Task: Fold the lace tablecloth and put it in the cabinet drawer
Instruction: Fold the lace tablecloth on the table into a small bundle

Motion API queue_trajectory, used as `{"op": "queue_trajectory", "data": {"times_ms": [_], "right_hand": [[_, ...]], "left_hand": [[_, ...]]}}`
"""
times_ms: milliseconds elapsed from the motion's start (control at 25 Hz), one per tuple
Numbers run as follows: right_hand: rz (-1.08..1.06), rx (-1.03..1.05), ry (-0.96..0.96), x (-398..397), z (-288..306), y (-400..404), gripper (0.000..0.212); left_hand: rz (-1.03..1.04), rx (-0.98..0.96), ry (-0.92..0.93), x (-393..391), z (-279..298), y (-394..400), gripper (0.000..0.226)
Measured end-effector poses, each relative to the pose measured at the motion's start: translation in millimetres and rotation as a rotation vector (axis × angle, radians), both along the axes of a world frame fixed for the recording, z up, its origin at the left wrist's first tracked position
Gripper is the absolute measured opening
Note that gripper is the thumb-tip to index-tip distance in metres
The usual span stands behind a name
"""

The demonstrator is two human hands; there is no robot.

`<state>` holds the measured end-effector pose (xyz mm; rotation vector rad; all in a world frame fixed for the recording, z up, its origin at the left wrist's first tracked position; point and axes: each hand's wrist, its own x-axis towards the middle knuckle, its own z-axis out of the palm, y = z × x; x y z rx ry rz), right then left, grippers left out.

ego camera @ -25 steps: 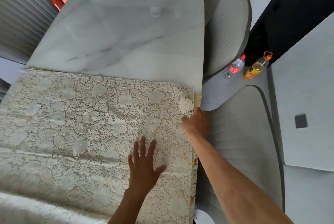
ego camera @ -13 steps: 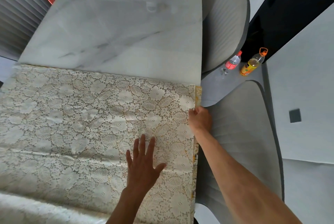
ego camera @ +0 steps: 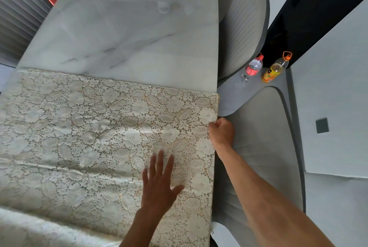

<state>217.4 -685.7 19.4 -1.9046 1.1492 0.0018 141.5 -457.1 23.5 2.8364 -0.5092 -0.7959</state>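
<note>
The tablecloth (ego camera: 95, 137) lies spread over the near half of the surface (ego camera: 139, 33), its far edge running straight across from the left edge to the right edge, and its right side lined up with the surface's right edge. A soft crease crosses the lace on the left, and near the front-left corner a thicker pale fold of it bunches up. The left hand (ego camera: 159, 185) rests flat on the lace not far from the right edge, palm down, fingers spread apart and gripping nothing. The right hand (ego camera: 222, 132) sits at the right edge, curled into a fist and closed on the cloth's side there, with its forearm reaching in from the near right.

The far half of the surface is bare grey-veined marble. Just off its right edge stand two grey chairs (ego camera: 264, 147), one beside the cloth and one farther back. Between them, on the floor, two bottles stand close together: a clear one with a red label (ego camera: 253, 68) and one holding yellow liquid with an orange cap (ego camera: 275, 69).
</note>
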Motion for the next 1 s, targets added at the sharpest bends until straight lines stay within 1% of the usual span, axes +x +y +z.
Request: {"op": "queue_trajectory", "data": {"times_ms": [200,400,480,520,560,600,640,720,800,840,880,960,1000], "right_hand": [[-0.022,-0.021,-0.015,-0.9,-2.7,-2.0,0.01],[-0.005,-0.052,0.004,-0.4,-1.8,-2.2,0.014],[0.013,-0.126,-0.003,-3.2,2.3,1.1,0.014],[0.045,-0.229,-0.021,-6.2,4.9,5.1,0.023],[0.118,-0.347,-0.045,-10.2,7.4,12.0,0.035],[0.236,-0.443,-0.084,-15.7,10.1,26.2,0.044],[0.39,-0.491,-0.127,-23.7,13.7,46.1,0.049],[0.75,-0.467,-0.153,-46.2,17.2,95.9,0.05],[1.067,-0.401,-0.055,-76.9,14.0,139.0,0.047],[1.147,-0.402,0.009,-90.8,10.4,152.0,0.049],[1.159,-0.419,0.08,-102.2,5.6,159.8,0.053],[1.091,-0.461,0.207,-120.4,6.7,180.5,0.06],[1.058,-0.482,0.256,-129.2,9.9,195.1,0.061]], "left_hand": [[-0.003,0.004,-0.014,-0.4,-4.1,0.1,0.096],[-0.005,-0.036,-0.039,-3.2,-9.0,3.6,0.09],[0.033,-0.02,-0.063,-5.2,-7.8,9.6,0.087],[0.057,0.002,-0.07,-5.7,-6.0,14.4,0.085],[0.088,0.017,-0.069,-6.0,-4.1,20.5,0.082],[0.121,0.029,-0.059,-7.1,-1.4,30.5,0.078],[0.149,0.047,-0.041,-8.2,2.1,42.3,0.075],[0.189,0.103,0.003,-10.5,9.9,70.4,0.072],[0.217,0.142,0.04,-9.4,16.6,105.6,0.072],[0.207,0.17,0.042,-6.9,20.1,125.8,0.072],[0.181,0.197,0.028,-3.6,22.7,147.1,0.071],[0.131,0.223,-0.007,3.5,26.6,199.1,0.069],[0.109,0.237,-0.021,7.4,26.0,225.7,0.068]]}}
